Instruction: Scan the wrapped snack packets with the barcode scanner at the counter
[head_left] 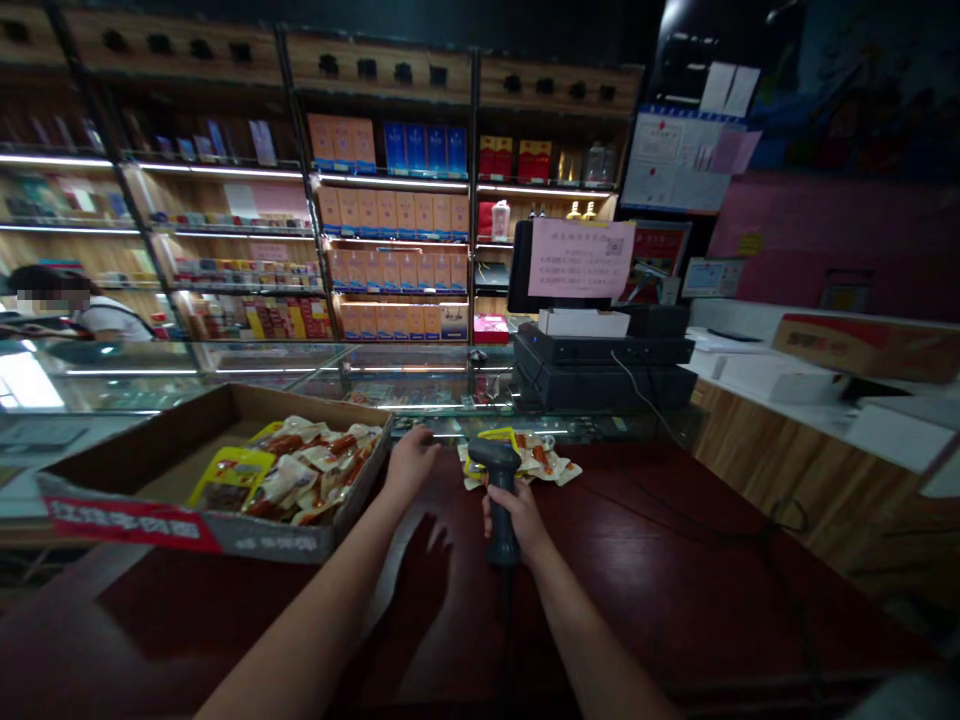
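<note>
My right hand [517, 520] grips the handle of a dark barcode scanner [498, 478], whose head points at a small pile of snack packets [541, 458] on the dark red counter [675, 570]. My left hand [411, 462] reaches forward just left of that pile, close to the corner of a cardboard box [187, 535]. Its fingers curl downward over the far edge of the counter, and I cannot make out anything in them. The box holds several red, yellow and white snack packets [300, 470].
A black cash register with a monitor and pink notice [592, 350] stands at the back right, its cable trailing across the counter. A glass display case [225, 375] runs behind. Shelves of boxed goods [397, 240] fill the wall. A person [75, 305] sits far left.
</note>
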